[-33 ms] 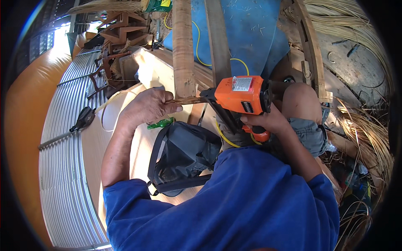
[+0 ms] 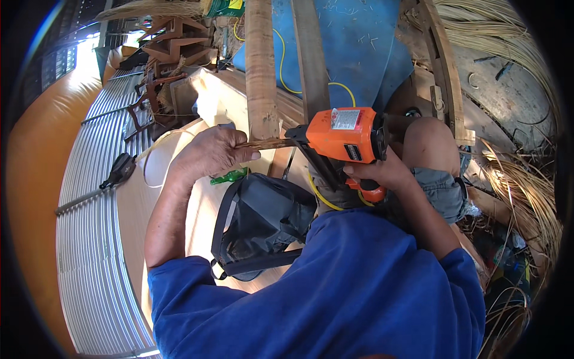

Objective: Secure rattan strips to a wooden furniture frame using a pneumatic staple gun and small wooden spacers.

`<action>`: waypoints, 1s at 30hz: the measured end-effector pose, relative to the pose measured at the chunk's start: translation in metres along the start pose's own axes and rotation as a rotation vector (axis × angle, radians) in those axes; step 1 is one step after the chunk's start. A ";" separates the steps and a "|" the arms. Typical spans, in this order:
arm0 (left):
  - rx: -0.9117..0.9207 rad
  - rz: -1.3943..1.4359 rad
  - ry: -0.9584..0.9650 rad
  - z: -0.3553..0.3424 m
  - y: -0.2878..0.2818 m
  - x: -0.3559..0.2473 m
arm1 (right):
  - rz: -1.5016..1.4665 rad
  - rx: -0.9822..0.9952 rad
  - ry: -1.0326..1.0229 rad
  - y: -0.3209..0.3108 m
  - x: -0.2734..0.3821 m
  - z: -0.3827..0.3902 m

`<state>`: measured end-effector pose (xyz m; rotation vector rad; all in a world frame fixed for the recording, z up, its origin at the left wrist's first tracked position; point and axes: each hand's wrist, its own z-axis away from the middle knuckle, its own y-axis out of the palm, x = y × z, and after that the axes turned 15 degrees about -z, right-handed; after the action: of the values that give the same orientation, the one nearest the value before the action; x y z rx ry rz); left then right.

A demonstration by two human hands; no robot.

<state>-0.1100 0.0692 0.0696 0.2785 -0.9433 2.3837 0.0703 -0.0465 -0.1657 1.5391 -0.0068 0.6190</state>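
Note:
My right hand (image 2: 385, 173) is wrapped round the handle of an orange and black air nail gun (image 2: 341, 136). The gun lies level, its dark nose toward the left. My left hand (image 2: 218, 152) is closed on the left end of a thin brown strip (image 2: 269, 143), of wood or split cane. The strip's right end meets the gun's nose, and it crosses the near end of an upright-running wooden beam (image 2: 261, 78). Whether the nose presses on the strip, I cannot tell. A yellow hose (image 2: 320, 194) shows below the gun.
A black bag (image 2: 266, 218) lies before me, a green bottle (image 2: 229, 177) beside it. Another beam (image 2: 312, 66) runs over a blue sheet (image 2: 359, 48). Cane bundles (image 2: 514, 197) lie right. Corrugated metal sheeting (image 2: 89, 257) and stacked brown wooden pieces (image 2: 173, 48) are left.

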 end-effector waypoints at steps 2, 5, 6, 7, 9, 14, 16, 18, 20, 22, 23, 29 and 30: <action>0.022 0.017 -0.022 -0.001 0.000 0.000 | -0.007 -0.016 0.038 0.000 0.001 -0.001; 0.030 0.047 -0.043 -0.003 0.001 -0.002 | -0.003 -0.016 -0.014 -0.001 -0.001 -0.001; 0.017 0.061 -0.043 -0.003 0.001 -0.003 | -0.012 -0.010 -0.011 -0.002 -0.002 -0.001; 0.021 0.058 -0.042 -0.002 0.002 -0.003 | -0.021 -0.005 -0.007 -0.002 -0.003 -0.002; 0.004 0.082 -0.028 -0.002 0.002 -0.003 | -0.015 -0.002 -0.016 -0.003 -0.003 -0.001; 0.021 0.126 -0.022 -0.005 0.005 0.002 | -0.018 0.002 0.017 -0.003 0.001 -0.001; 0.031 0.127 -0.042 -0.005 0.006 0.003 | 0.046 0.020 -0.057 -0.005 -0.002 -0.001; -0.027 0.138 0.042 -0.006 0.010 0.007 | 0.059 0.008 -0.042 -0.004 -0.001 -0.001; -0.017 0.103 0.024 -0.004 0.005 0.002 | 0.074 -0.007 -0.027 -0.003 0.000 -0.002; -0.006 0.069 0.010 -0.005 0.005 0.001 | 0.058 0.012 -0.019 -0.004 -0.001 -0.003; -0.018 0.095 0.025 -0.006 0.008 0.005 | 0.057 0.011 -0.018 -0.004 0.000 -0.002; -0.027 0.112 0.040 -0.007 0.013 0.010 | 0.066 0.018 -0.008 -0.004 0.000 -0.002; -0.025 0.148 0.047 -0.008 0.014 0.012 | 0.084 0.005 0.021 -0.003 0.001 -0.002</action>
<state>-0.1279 0.0713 0.0598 0.1471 -1.0026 2.4983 0.0716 -0.0436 -0.1683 1.5437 -0.0542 0.7019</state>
